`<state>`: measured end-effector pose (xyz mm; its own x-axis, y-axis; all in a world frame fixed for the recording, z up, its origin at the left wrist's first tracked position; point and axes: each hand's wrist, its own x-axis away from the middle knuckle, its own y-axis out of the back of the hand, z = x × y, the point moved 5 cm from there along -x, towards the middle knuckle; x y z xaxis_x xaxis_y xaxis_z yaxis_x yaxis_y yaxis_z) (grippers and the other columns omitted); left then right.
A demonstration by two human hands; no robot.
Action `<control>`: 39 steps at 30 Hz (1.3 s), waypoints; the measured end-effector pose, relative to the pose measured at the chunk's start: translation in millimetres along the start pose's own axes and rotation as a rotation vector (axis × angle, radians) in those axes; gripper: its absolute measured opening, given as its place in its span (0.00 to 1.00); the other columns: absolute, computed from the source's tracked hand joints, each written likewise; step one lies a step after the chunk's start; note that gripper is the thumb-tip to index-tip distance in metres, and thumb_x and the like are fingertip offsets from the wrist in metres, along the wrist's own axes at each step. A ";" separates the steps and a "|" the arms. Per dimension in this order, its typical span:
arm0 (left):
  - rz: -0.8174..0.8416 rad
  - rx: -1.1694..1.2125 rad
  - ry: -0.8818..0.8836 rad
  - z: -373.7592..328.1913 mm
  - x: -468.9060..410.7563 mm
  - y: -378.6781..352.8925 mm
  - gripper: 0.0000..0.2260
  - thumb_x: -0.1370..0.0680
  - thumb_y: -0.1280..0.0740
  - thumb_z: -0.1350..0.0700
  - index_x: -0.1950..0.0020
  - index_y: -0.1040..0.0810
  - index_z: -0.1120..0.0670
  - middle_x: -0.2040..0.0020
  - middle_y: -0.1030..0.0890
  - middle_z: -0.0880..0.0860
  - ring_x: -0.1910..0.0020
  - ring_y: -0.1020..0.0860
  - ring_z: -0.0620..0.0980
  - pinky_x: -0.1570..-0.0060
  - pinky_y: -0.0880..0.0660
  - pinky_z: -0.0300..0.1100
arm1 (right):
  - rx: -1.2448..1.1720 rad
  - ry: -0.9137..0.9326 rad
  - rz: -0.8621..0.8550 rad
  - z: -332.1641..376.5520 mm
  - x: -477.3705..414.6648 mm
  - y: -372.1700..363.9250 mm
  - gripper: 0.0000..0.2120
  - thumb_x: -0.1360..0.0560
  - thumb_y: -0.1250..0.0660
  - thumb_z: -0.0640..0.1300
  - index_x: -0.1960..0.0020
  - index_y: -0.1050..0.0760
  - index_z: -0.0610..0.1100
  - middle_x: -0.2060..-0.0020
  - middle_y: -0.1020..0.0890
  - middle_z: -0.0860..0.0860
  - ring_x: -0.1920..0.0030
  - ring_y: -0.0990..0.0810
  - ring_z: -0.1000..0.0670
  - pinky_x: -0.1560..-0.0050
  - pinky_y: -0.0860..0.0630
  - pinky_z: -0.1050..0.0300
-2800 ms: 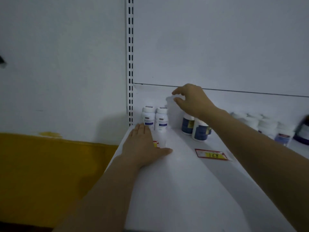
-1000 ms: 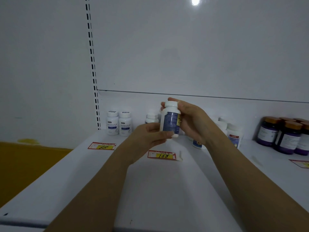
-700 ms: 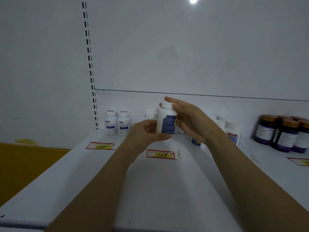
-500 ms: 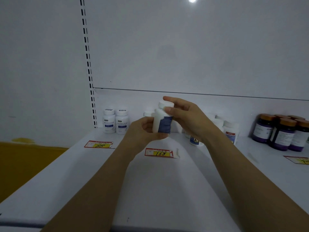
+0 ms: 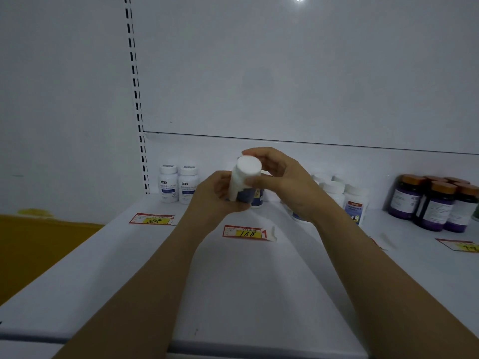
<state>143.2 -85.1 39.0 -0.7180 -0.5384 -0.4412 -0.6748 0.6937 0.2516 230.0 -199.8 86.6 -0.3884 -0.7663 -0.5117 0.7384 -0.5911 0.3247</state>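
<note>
Above the white shelf [image 5: 246, 294] both hands grasp one bottle [image 5: 241, 174], its cap tilted toward the camera: the left hand [image 5: 215, 196] wraps the body, the right hand [image 5: 285, 182] pinches near the cap. To inspect it well, the left should hold firm while the right turns slowly, I think. The label is mostly hidden by fingers and dim.
</note>
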 end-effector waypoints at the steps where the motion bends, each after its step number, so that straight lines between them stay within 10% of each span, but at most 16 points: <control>1: 0.034 0.018 0.038 -0.6 1.0 -2.8 0.22 0.33 0.24 0.63 0.42 0.26 0.54 0.46 0.19 0.50 0.52 0.20 0.45 0.58 0.23 0.29 | -0.014 -0.027 -0.043 -2.2 -0.9 4.6 0.18 0.27 0.30 0.36 0.40 0.25 0.50 0.43 0.19 0.53 0.42 0.22 0.56 0.44 0.23 0.64; 13: 0.182 -0.063 0.049 1.3 2.4 -17.9 0.18 0.31 0.26 0.53 0.41 0.21 0.51 0.55 0.18 0.42 0.62 0.21 0.31 0.66 0.29 0.21 | 0.113 -0.255 -0.024 -20.3 -5.3 21.9 0.17 0.24 0.35 0.51 0.37 0.24 0.46 0.45 0.19 0.52 0.48 0.19 0.55 0.45 0.22 0.61; 19: 0.182 -0.186 0.069 12.9 1.0 -24.0 0.23 0.33 0.24 0.47 0.40 0.22 0.51 0.47 0.17 0.47 0.50 0.19 0.45 0.47 0.23 0.41 | 0.504 -0.335 0.103 -6.8 -12.2 28.4 0.22 0.27 0.31 0.54 0.36 0.26 0.45 0.43 0.19 0.50 0.48 0.19 0.52 0.39 0.25 0.53; 29: 0.193 -1.184 -0.067 -11.0 15.5 -27.7 0.25 0.26 0.37 0.36 0.40 0.28 0.53 0.42 0.24 0.54 0.45 0.25 0.52 0.51 0.29 0.43 | 0.886 -0.273 0.113 51.0 -24.5 39.8 0.23 0.25 0.32 0.50 0.33 0.29 0.44 0.36 0.26 0.45 0.43 0.24 0.47 0.43 0.26 0.55; 39: 0.195 -1.310 0.023 -36.5 40.7 -12.8 0.27 0.26 0.39 0.33 0.39 0.28 0.53 0.42 0.23 0.54 0.44 0.25 0.53 0.50 0.30 0.45 | 1.023 -0.221 0.163 72.5 -3.7 17.1 0.21 0.23 0.35 0.49 0.34 0.29 0.40 0.37 0.24 0.44 0.39 0.27 0.46 0.48 0.33 0.60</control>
<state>116.4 -133.3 49.3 -0.8154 -0.5001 -0.2915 -0.2159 -0.2044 0.9548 204.1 -225.3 151.7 -0.4937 -0.8237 -0.2789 0.0146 -0.3285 0.9444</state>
